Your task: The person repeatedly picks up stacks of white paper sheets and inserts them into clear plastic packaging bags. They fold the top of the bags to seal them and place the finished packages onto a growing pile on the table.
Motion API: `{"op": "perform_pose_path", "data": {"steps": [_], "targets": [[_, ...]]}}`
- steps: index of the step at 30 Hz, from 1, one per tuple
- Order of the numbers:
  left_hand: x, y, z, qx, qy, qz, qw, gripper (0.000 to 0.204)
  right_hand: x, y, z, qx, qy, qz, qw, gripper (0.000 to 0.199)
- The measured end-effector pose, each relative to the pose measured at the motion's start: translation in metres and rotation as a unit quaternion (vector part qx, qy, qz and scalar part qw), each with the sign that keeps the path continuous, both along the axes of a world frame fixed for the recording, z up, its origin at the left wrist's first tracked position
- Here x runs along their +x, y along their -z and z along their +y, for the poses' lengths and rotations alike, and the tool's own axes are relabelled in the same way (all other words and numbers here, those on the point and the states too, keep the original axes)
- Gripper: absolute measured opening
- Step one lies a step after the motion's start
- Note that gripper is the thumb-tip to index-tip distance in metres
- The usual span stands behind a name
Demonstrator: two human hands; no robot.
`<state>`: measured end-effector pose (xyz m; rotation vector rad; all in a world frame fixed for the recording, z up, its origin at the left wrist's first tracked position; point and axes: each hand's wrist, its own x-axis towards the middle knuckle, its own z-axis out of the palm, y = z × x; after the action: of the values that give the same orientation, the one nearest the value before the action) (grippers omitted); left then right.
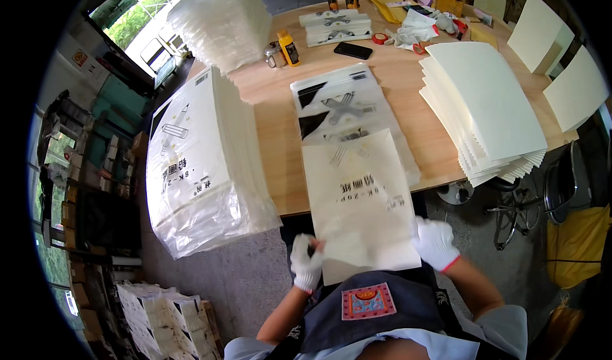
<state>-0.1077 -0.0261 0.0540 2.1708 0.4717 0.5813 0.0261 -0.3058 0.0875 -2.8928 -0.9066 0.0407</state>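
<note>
A stack of cream paper in a clear printed plastic bag leans between the table's near edge and my lap. Its upper end overlaps a pile of flat printed clear bags on the table. My left hand, in a white glove with some fingertips bare, is curled at the packet's lower left edge. My right hand, gloved in white with a red cuff, grips the lower right edge. Parts of its fingers are hidden against the packet.
A tall pile of filled bags stands left. Fanned cream sheets lie right. Farther back are a plastic-wrapped stack, an orange bottle, a black phone and white gloves. A wheeled chair stands beyond the right edge.
</note>
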Motion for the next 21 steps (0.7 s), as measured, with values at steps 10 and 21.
{"op": "perform_pose_path", "data": {"steps": [10, 21], "targets": [[-0.064, -0.030, -0.016, -0.078, 0.258, 0.115, 0.956, 0.014, -0.077, 0.007, -0.031, 0.019, -0.092, 0.094, 0.991, 0.035], [-0.062, 0.046, 0.012, -0.060, 0.071, 0.110, 0.990, 0.018, -0.030, 0.018, -0.043, 0.009, -0.015, 0.191, 0.981, 0.027]]}}
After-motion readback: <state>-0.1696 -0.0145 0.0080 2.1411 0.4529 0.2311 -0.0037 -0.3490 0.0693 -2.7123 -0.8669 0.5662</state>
